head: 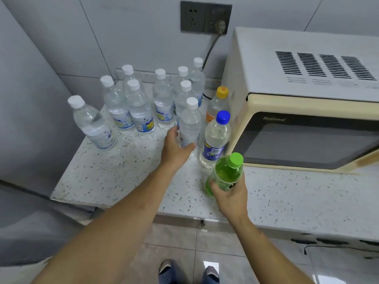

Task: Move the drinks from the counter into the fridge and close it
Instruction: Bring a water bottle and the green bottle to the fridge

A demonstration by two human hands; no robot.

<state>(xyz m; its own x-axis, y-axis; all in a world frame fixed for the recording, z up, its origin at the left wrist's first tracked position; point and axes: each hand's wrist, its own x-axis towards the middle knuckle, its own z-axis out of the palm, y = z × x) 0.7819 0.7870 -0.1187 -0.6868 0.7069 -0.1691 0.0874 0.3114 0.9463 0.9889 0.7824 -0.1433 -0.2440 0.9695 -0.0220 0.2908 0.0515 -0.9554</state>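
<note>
My left hand (176, 147) is wrapped around the lower body of a clear water bottle with a white cap (189, 121), thumb on its right side, fingers round the left, while the bottle stands upright on the speckled worktop (114, 177) near the middle of the frame. My right hand (230, 193) grips the green-capped green drink bottle (225, 173) low down, just right of centre; I cannot tell whether its base touches the worktop. Just above it stand a blue-capped bottle (215, 140) and, behind that, a yellow-capped bottle (218, 105), both close beside the cream microwave (307, 95) at the right. The other white-capped water bottles (139, 107) cluster toward the upper left (all upright). A grey fridge side (30, 99) fills the left edge. A plugged-in wall socket (206, 18) sits at the top.
</note>
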